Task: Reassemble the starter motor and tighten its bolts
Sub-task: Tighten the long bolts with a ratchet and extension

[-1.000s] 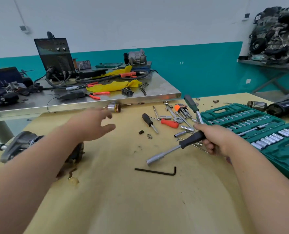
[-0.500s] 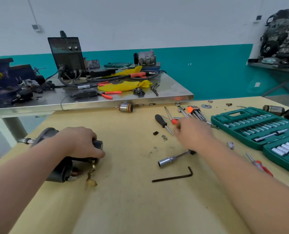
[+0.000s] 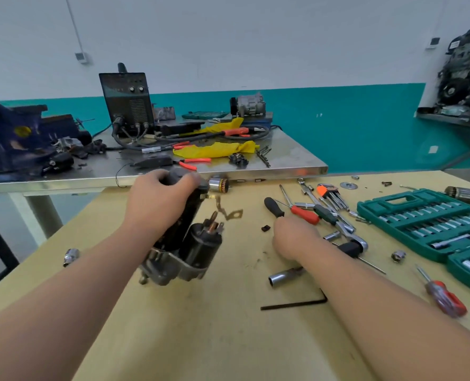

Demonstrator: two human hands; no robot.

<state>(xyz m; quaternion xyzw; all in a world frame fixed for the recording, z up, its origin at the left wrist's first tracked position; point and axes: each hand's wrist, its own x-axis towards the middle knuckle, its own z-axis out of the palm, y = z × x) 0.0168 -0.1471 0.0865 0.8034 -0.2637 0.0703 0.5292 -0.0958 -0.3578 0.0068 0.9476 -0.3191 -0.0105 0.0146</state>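
1. Dark blue vise (image 3: 8, 133), upper left of the frame, on the steel table (image 3: 283, 168).
2. Loose socket (image 3: 70, 256), lower left, lying on the yellow workbench (image 3: 201, 339).
3. Black welder box (image 3: 126, 103), upper left of centre, upright on the steel table, cables trailing from its front.
4. Left hand (image 3: 159, 199), centre left. Fingers and thumb curl over the top end of the starter motor and grip it.
5. Starter motor (image 3: 192, 243), centre of the frame. Black body tilted, grey nose housing down at the workbench, terminal studs facing up. Edges blurred.
6. Armature (image 3: 218, 185), just above the motor, at the far edge of the workbench.
7. Yellow cloth (image 3: 217, 149), upper centre, on the steel table beside orange-handled pliers (image 3: 194, 160).
8. Right hand (image 3: 294, 237), right of centre, low over the workbench, back toward the camera. Fingertips hidden; cannot tell whether they hold anything. A small black piece (image 3: 265, 228) lies just beside it.
9. Black-handled screwdriver (image 3: 274, 207) and red-handled screwdriver (image 3: 305, 214), just above the right hand.
10. Socket driver (image 3: 283, 276), partly under the right forearm.
11. Black hex key (image 3: 294, 305), lower centre right.
12. Hex key set (image 3: 328, 192), orange holder, upper right of centre.
13. Green socket case (image 3: 426, 224), right, lid open.
14. 1 red-handled screwdriver (image 3: 445, 298), lower right.
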